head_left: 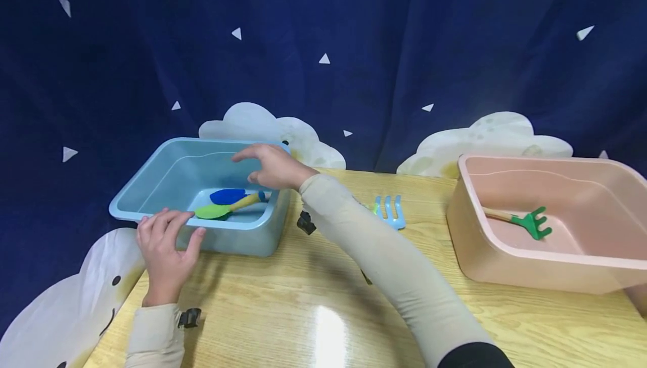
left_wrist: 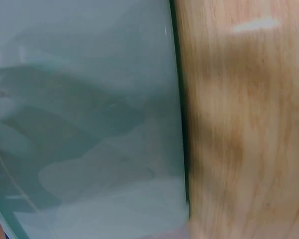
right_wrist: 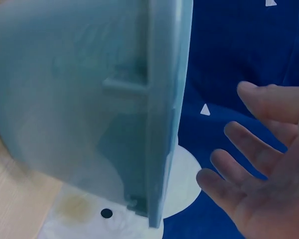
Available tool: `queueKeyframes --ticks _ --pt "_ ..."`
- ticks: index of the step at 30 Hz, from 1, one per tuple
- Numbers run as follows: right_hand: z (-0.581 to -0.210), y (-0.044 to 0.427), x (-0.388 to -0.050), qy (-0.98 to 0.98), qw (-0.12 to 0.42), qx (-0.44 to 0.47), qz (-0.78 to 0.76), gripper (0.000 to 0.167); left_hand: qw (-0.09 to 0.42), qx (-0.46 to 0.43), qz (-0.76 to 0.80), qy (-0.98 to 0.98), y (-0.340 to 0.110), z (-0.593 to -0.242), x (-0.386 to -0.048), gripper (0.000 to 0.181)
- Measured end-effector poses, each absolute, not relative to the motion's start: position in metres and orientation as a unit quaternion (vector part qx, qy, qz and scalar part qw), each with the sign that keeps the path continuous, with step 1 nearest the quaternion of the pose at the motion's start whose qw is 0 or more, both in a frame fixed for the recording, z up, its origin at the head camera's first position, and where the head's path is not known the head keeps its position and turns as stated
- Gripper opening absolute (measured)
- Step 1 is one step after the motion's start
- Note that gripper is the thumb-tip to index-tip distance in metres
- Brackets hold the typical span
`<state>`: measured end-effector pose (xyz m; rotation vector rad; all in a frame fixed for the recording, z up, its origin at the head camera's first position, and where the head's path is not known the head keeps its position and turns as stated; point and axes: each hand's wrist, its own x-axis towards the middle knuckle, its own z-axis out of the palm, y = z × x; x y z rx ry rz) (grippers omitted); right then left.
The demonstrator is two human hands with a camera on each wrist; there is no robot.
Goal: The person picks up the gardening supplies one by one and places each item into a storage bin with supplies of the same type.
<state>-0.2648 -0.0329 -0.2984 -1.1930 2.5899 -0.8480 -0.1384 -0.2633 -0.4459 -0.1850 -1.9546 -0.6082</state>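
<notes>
The beige sleeve ends in an empty, spread-fingered right hand above the blue tub, where the green trowel lies, handle toward that hand, blade nearer the loose-fingered left hand.

The place looked like an indoor tabletop set; whether in a home or studio could not be told. A navy cloth backdrop with white triangles and cartoon clouds hung behind a glossy wood-grain table, which bore 1 bright reflection.
</notes>
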Motion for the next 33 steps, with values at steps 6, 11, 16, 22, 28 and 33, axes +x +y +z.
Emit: queueKeyframes --ticks 6,11,16,22,28,33 --pt "-0.306 -0.018 -0.269 0.87 0.076 -0.382 -0.303 0.044 0.52 -0.077 -0.258 -0.811 -0.262 -0.445 -0.14 0.062" --pt "-0.312 -0.002 -0.27 0.871 0.063 -0.386 -0.298 0.042 0.511 -0.078 -0.256 -0.817 -0.261 -0.445 -0.139 0.062" --pt "-0.319 0.013 -0.272 0.873 0.052 -0.392 -0.287 0.04 0.508 -0.081 -0.257 -0.818 -0.263 -0.443 -0.138 0.064" --pt "-0.323 0.029 -0.271 0.878 0.047 -0.383 -0.282 0.038 0.506 -0.077 -0.261 -0.819 -0.265 -0.444 -0.136 0.064" --pt "-0.323 0.044 -0.262 0.877 0.051 -0.383 -0.285 0.039 0.508 -0.077 -0.257 -0.819 -0.265 -0.444 -0.136 0.063" --pt "-0.318 0.057 -0.254 0.877 0.048 -0.389 -0.28 0.039 0.502 -0.08 -0.255 -0.822 -0.266 -0.443 -0.136 0.063"
